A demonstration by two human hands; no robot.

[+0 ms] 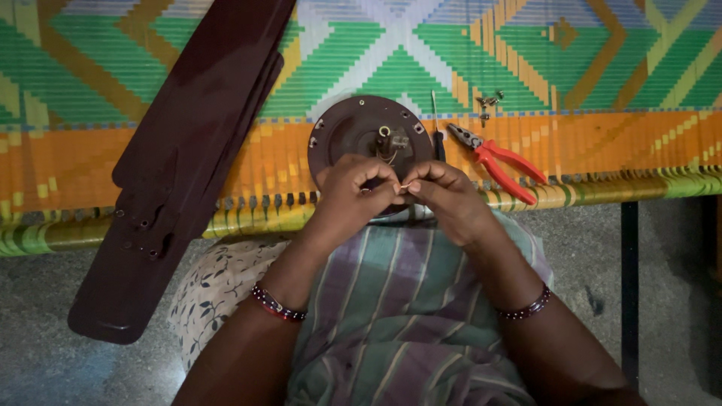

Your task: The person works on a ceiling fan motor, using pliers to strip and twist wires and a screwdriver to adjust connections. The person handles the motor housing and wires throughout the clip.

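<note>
A round dark-brown metal ceiling-fan motor housing (368,139) lies stripped on the edge of a woven green-and-orange cot (587,150), its detached brown fan blades (188,158) stacked alongside and loose screws (489,99) set aside; reassembly looks undone. Just in front of the housing, the left hand (350,197) and right hand (445,197) meet, each grip pinched together on a thin wire end (404,186), with red-handled pliers (496,159) and a slim screwdriver (436,128) nearby.

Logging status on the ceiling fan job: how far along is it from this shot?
Done: the blades are off the motor, stacked at the left, and loose screws lie by the red pliers and screwdriver. In hand: both hands, left hand and right hand, pinch what looks like a thin wire at the round motor housing. Left: housing and blades are still apart.
</note>
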